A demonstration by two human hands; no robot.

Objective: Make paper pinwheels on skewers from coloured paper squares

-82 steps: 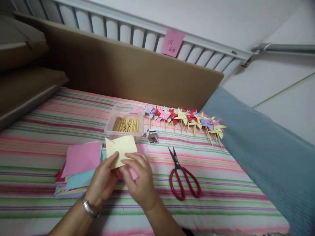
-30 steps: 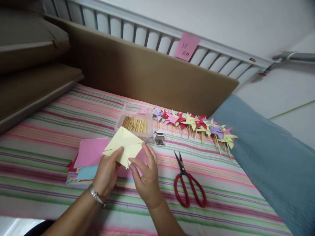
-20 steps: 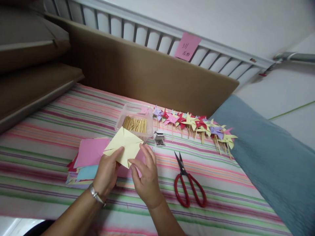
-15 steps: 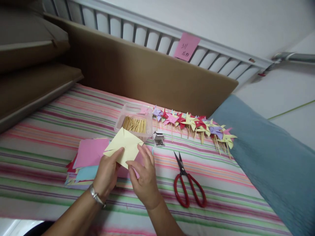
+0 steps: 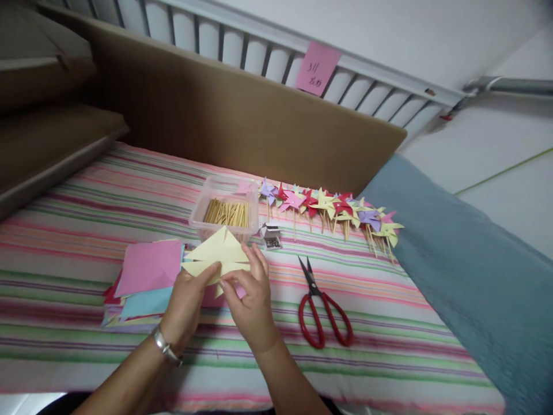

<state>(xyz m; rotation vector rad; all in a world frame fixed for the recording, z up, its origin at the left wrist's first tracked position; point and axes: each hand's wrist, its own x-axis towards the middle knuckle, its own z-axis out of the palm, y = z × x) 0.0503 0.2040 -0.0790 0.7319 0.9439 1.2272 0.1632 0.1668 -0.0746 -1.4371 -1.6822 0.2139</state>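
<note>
Just beyond yellow paper [image 5: 220, 248], sticks [image 5: 227, 214] in box [image 5: 225, 187]

From where I stand, a white radiator [image 5: 254, 56] runs along the pale wall [image 5: 410, 34], with a grey pipe [image 5: 518, 85] near its right end; a brown board [image 5: 250, 121] stands before it, and blue fabric [image 5: 453, 248] adjoins the striped-cloth-covered desk [image 5: 389, 346].

Since the earliest picture, the yellow paper [image 5: 220, 249] has been turned round, so that one corner points forward. The cut [image 5: 237, 263] beside the right hand [image 5: 251, 295] now gapes wider than half a second ago.
</note>
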